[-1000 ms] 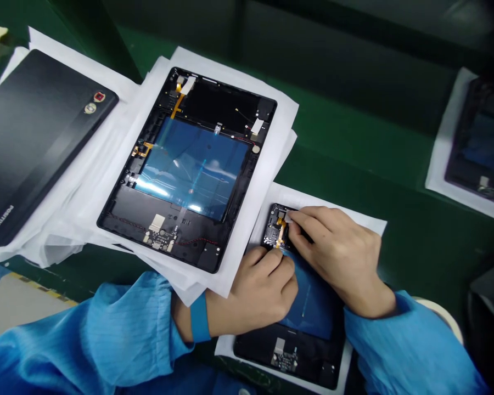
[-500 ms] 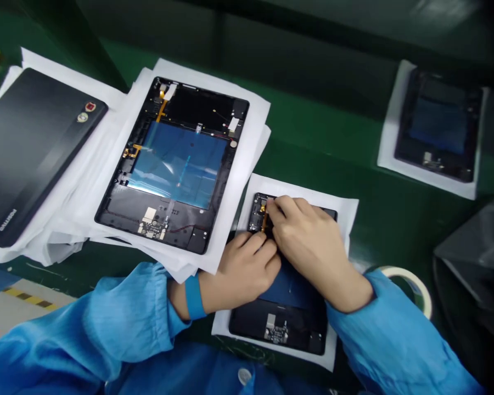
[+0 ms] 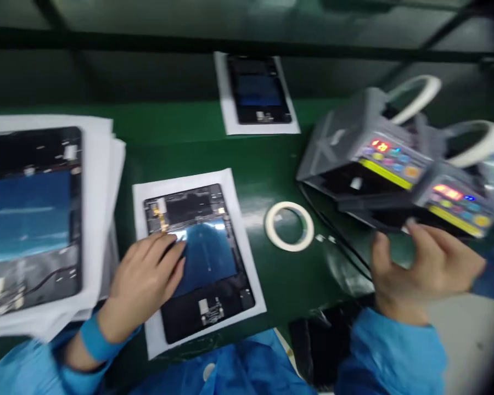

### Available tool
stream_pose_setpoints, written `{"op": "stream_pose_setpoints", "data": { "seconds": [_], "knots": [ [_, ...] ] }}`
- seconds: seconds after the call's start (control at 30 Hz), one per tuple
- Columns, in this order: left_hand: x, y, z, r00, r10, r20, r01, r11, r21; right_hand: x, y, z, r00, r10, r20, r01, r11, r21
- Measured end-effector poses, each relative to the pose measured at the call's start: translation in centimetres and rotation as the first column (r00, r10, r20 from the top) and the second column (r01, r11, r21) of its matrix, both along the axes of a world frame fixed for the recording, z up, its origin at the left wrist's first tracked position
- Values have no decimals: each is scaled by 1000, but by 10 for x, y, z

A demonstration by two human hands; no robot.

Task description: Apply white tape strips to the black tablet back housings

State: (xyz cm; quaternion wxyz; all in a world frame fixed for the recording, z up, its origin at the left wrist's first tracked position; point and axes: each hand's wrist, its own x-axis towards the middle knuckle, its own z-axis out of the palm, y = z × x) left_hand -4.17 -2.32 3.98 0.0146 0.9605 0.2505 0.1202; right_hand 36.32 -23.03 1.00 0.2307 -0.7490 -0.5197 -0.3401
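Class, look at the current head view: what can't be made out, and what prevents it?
In the head view:
The left tablet on the paper stack: left part cut off by the picture's edge.
The tablet under the left hand: parts that the hand covers.
The display on the right tape dispenser: digits blurred.
The right hand: whether its fingertips hold anything, lost to blur.

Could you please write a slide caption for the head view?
Left hand on an opened tablet; right hand near a tape dispenser.
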Motion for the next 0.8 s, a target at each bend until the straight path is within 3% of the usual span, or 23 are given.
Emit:
{"op": "stream_pose_setpoints", "data": {
  "seconds": [0.07,0.17,0.43,0.63,0.8],
  "knots": [
    [7,7,-1,1000,-22,-3,22,1000,17,32,-7,-8,982,-22,186,15,999,41],
    [14,8,2,999,-48,-5,48,998,40,53,-10,-11,963,-83,257,86,996,-1],
    [17,2,8,997,-24,-74,29,997,67,42,-10,5,958,31,287,-36,999,11],
    [17,0,9,998,-11,-63,15,998,59,10,37,21,953,56,297,-7,987,-163],
    [17,2,10,998,-20,-58,23,999,42,14,72,17,952,60,300,6,977,-212]
  ]
}}
